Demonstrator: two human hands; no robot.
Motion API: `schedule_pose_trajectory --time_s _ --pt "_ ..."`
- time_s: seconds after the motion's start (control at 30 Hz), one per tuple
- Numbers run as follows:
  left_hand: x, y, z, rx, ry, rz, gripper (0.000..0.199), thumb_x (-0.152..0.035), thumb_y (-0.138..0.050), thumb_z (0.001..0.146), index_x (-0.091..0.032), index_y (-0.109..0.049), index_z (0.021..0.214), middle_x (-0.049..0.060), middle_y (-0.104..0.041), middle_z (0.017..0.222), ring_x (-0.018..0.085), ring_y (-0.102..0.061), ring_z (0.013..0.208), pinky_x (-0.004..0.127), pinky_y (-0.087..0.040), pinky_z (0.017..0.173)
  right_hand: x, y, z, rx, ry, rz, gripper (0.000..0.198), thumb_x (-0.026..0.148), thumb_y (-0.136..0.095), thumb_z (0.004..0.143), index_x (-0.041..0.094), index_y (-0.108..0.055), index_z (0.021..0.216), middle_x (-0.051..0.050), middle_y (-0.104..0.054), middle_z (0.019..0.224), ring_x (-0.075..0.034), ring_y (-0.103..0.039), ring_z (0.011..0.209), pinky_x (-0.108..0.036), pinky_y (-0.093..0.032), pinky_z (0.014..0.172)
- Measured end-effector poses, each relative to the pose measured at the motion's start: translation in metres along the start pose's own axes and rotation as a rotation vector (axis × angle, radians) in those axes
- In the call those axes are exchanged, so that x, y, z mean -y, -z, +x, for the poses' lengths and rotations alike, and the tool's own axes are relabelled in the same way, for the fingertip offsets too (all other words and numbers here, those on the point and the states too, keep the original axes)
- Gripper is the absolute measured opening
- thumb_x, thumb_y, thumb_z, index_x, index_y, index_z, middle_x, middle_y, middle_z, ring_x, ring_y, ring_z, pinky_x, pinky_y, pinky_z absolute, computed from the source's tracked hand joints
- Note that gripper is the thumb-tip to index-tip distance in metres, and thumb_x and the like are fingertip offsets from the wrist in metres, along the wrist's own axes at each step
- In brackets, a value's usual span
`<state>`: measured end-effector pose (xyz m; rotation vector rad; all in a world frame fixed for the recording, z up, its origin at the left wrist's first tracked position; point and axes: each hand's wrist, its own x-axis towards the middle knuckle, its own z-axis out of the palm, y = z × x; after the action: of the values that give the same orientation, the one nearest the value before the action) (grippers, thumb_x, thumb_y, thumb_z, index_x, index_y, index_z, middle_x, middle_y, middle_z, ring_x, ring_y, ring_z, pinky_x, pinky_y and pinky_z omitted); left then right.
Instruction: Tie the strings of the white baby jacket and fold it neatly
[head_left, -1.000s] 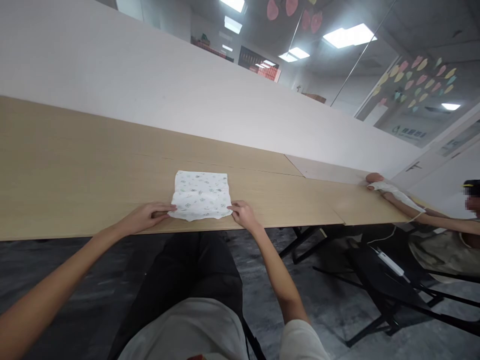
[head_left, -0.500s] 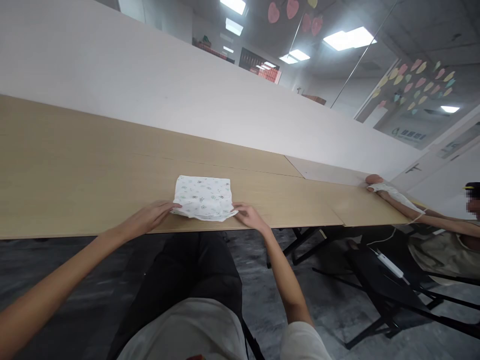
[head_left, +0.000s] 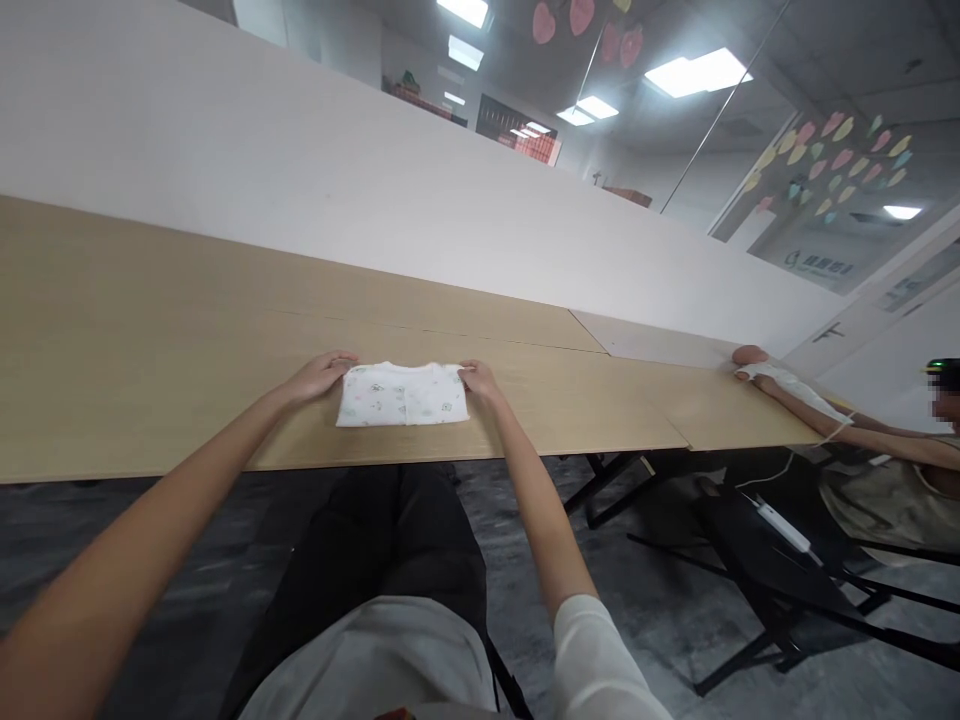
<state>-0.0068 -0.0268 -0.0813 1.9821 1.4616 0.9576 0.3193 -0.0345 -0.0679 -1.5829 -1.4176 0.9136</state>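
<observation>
A small white baby shirt with a scattered print lies folded into a low rectangle on the table in front of me. Its far edge dips in a curve like a neckline. At its far left corner, my left hand has its fingers closed on the cloth. My right hand pinches the far right corner, thumb on top. Both forearms reach over the table's near edge.
A white wall with glass above runs behind the table. To the right, another person's arm reaches to a doll in white cloth. A black folding chair with a white power strip stands below.
Both hands have moved from the near corners to the far corners. The shirt's near part has been folded away from me, making it shorter, and the neckline edge now shows at the far side.
</observation>
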Motion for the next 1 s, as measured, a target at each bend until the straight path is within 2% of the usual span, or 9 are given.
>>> schedule_pose_trajectory --time_s 0.1,0.23,0.3,0.4,0.53,0.7,1.0 --pt "0.018 -0.012 0.004 0.035 0.061 -0.013 0.045 -0.035 -0.045 0.088 -0.004 -0.062 0.115 0.013 -0.069 0.119 0.020 -0.059 0.104 0.030 -0.046 0.095 -0.014 -0.016 0.009 -0.084 0.012 -0.151 0.024 0.006 -0.061 0.078 0.014 -0.070 0.099 -0.008 -0.073 0.095 -0.016 -0.067 0.080 -0.028 -0.055 0.079" --pt "0.024 -0.020 -0.005 -0.059 0.057 0.027 0.045 -0.036 -0.040 0.091 -0.006 -0.061 0.118 0.011 -0.068 0.123 0.020 -0.057 0.111 0.032 -0.042 0.102 -0.026 -0.022 0.011 -0.134 0.102 -0.244 0.020 0.008 -0.061 0.081 0.016 -0.070 0.096 -0.010 -0.073 0.106 -0.017 -0.067 0.096 -0.030 -0.051 0.092" --pt "0.023 -0.022 -0.008 -0.075 0.057 0.032 0.050 -0.044 -0.044 0.091 -0.008 -0.060 0.121 0.010 -0.068 0.121 0.021 -0.058 0.109 0.034 -0.044 0.100 -0.030 -0.023 0.009 -0.144 0.121 -0.249 0.019 0.011 -0.059 0.083 0.016 -0.070 0.098 -0.009 -0.074 0.104 -0.017 -0.067 0.094 -0.030 -0.051 0.091" --pt "0.021 -0.023 -0.011 -0.082 0.091 0.014 0.064 -0.055 -0.056 0.082 -0.010 -0.059 0.126 0.010 -0.070 0.107 0.024 -0.061 0.099 0.036 -0.048 0.092 -0.034 -0.023 0.004 -0.174 0.154 -0.232 0.022 0.017 -0.058 0.087 0.016 -0.070 0.105 -0.007 -0.074 0.097 -0.016 -0.067 0.089 -0.028 -0.051 0.088" --pt "0.022 -0.021 -0.009 -0.096 0.120 -0.095 0.074 -0.058 -0.061 0.074 -0.010 -0.057 0.130 0.010 -0.068 0.098 0.024 -0.063 0.092 0.036 -0.051 0.087 -0.035 -0.023 -0.002 -0.204 0.175 -0.221 0.026 0.021 -0.058 0.089 0.014 -0.069 0.110 -0.005 -0.073 0.089 -0.015 -0.066 0.084 -0.026 -0.050 0.085" --pt "0.029 -0.022 -0.001 -0.084 0.086 -0.121 0.076 -0.059 -0.059 0.074 -0.009 -0.054 0.131 0.010 -0.068 0.098 0.024 -0.064 0.094 0.037 -0.051 0.089 -0.032 -0.022 -0.003 -0.231 0.165 -0.236 0.025 0.022 -0.058 0.089 0.017 -0.069 0.111 -0.004 -0.073 0.089 -0.015 -0.066 0.084 -0.026 -0.049 0.085" --pt "0.036 -0.024 0.009 -0.100 0.093 -0.012 0.072 -0.058 -0.054 0.073 -0.013 -0.058 0.130 0.011 -0.070 0.104 0.026 -0.065 0.096 0.035 -0.051 0.089 -0.039 -0.024 0.005 -0.281 0.172 -0.211 0.022 0.017 -0.060 0.082 0.018 -0.071 0.101 -0.002 -0.072 0.081 -0.016 -0.066 0.078 -0.027 -0.051 0.080"
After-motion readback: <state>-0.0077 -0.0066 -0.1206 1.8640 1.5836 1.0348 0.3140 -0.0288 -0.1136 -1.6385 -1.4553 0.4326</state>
